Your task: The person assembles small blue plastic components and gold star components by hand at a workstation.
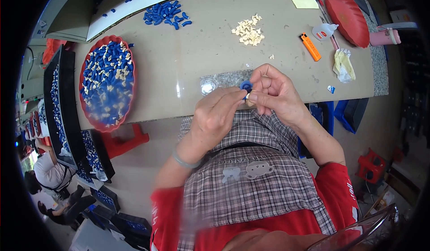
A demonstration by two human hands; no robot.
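Observation:
Near the table's front edge, both my hands meet around a small round blue part (246, 85). My left hand (214, 114) is closed, its fingertips pinching this part. My right hand (280, 94) pinches a small cream piece (247, 97) against the blue part's near side; its other fingers curl loosely. Fingertips hide how the two fit together. Farther back lies a heap of small cream pieces (249, 32), with a heap of curved blue pieces (163, 13) to its left. At left, a red scalloped tray (82, 74) holds many blue pieces with cream parts.
On the right lie an orange box-cutter-like tool (310, 47), a small white bottle (324, 31), a crumpled cloth (344, 65) and a red scalloped dish (345, 16). A pink bottle (385, 37) stands beyond. Black trays (67, 90) line the left side; a person (51, 170) is farther off.

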